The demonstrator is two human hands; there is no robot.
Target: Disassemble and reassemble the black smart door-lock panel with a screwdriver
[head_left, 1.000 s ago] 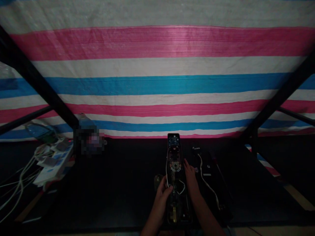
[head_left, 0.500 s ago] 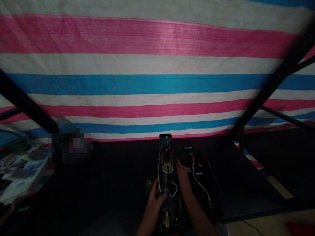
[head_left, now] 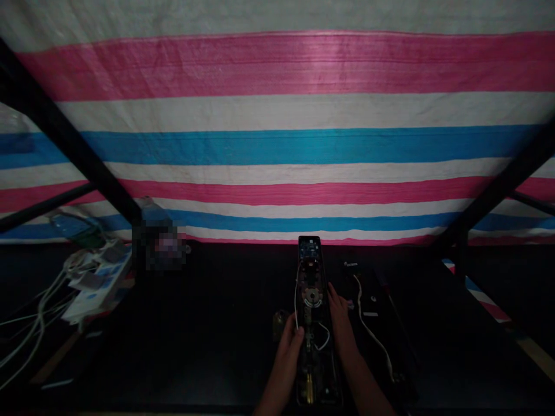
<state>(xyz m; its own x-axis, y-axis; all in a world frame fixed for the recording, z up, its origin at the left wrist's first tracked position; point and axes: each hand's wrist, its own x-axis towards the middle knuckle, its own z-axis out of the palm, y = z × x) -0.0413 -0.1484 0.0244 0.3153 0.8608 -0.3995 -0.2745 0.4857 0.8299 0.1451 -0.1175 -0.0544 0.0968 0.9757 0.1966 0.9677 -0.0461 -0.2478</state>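
Observation:
A long, dark electronic door lock (head_left: 312, 297) lies open side up on the black table, its inner parts showing. It has a blue circuit board (head_left: 309, 249) at the far end, a brass cylinder (head_left: 309, 388) at the near end, and a looped white wire (head_left: 323, 338) between. My left hand (head_left: 289, 341) grips the left edge, thumb on top near the white wire. Along the right edge my right hand (head_left: 339, 309) holds the housing, fingers pointing forward. A dim, brownish object (head_left: 280, 325) sits beside my left hand; I cannot tell its kind.
To the right lie a white cable (head_left: 368, 323) with a black connector (head_left: 351, 267), a white strip (head_left: 370, 314) and a thin screwdriver-like tool (head_left: 388, 294). At left are a power strip (head_left: 97, 289) and tangled cords. Behind hangs a striped tarp (head_left: 277, 147) with black frame posts.
The view swung right and then back left. Both hands keep their places on the door lock, with only slight movement.

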